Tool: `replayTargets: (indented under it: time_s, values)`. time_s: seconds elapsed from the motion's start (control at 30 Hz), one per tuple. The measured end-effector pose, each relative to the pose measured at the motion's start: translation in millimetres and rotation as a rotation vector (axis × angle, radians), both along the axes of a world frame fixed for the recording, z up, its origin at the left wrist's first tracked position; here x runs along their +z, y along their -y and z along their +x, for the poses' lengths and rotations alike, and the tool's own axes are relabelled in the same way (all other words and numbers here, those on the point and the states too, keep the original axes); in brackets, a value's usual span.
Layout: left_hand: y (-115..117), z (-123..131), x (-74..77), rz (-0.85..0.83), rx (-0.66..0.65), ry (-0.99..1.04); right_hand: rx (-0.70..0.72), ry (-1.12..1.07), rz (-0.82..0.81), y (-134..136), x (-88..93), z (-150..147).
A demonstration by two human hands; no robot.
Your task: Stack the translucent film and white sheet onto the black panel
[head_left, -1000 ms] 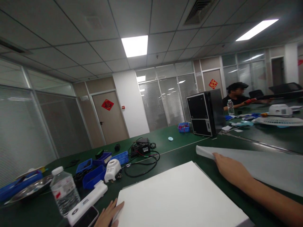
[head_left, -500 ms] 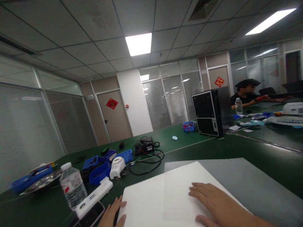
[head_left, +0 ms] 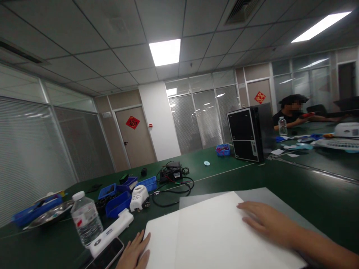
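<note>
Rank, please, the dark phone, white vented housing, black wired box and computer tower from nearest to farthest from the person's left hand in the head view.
1. The dark phone, just left of the left hand.
2. The white vented housing, straight ahead, farther back.
3. The black wired box, behind that, toward the right.
4. The computer tower, far back on the right.
</note>
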State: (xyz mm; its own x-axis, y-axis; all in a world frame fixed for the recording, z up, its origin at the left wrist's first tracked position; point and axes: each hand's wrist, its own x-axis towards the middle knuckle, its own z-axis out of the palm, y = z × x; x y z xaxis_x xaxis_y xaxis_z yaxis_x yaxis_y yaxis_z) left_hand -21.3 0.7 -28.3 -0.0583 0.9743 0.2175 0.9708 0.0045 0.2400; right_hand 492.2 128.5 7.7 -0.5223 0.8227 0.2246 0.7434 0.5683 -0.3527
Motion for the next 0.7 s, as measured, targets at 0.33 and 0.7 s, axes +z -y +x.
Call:
replayTargets:
  time_s: [0.33,0.7]
  values:
    - [6,4,2.5,0.058,0.004,0.082,0.199,0.026,0.025,19,17.3,-13]
    - [2,1,1.5,0.017,0.007,0.019,0.352,0.054,-0.19,47,25.5,-33]
